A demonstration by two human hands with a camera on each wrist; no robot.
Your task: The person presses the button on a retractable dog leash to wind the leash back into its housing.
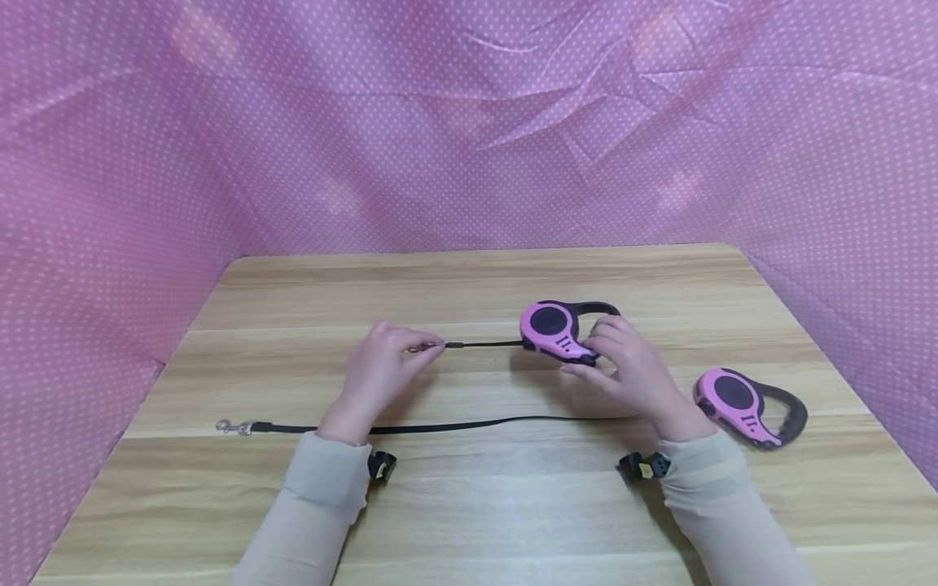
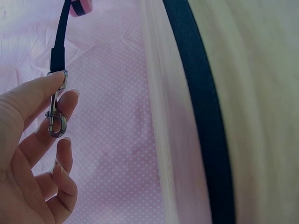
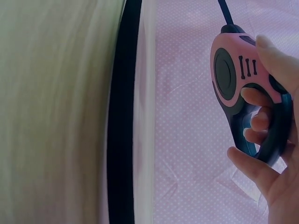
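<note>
Left hand (image 1: 377,366) fingers pinch the clasp (image 1: 423,347); right hand (image 1: 623,370) fingers grip the pink leash case (image 1: 553,330) above the wooden surface (image 1: 476,277), pink dotted cloth (image 1: 440,122) behind.

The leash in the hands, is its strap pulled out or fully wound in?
Pulled out a short way. A short black strap runs from the pink leash case in the right hand to the metal clip pinched by the left hand.

On the wooden table (image 1: 469,505), a pink retractable leash case (image 1: 553,330) sits centre; a second pink leash case (image 1: 740,404) lies right, its black strap (image 1: 440,426) running leftward in front.
</note>
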